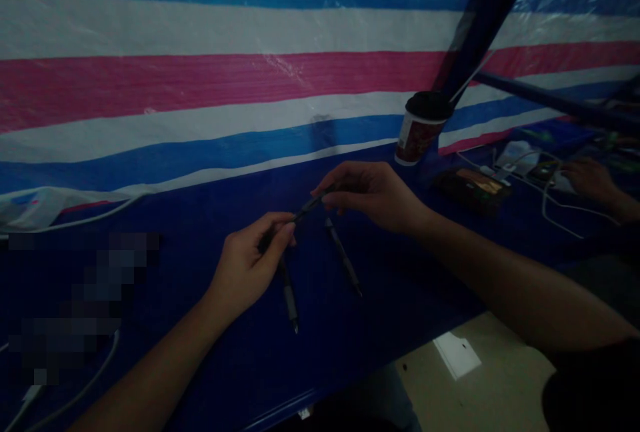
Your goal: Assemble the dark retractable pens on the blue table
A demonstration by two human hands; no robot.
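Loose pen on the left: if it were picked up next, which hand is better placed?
Probably the left hand: it is close to the upper end of that loose pen, while the right hand is farther off. Both hands hold a second pen, though.

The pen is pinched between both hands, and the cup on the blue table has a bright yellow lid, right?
Not quite: the lid is black, not yellow, as the head view shows. The pen is pinched between the left hand and right hand, and the cup is on the blue table.
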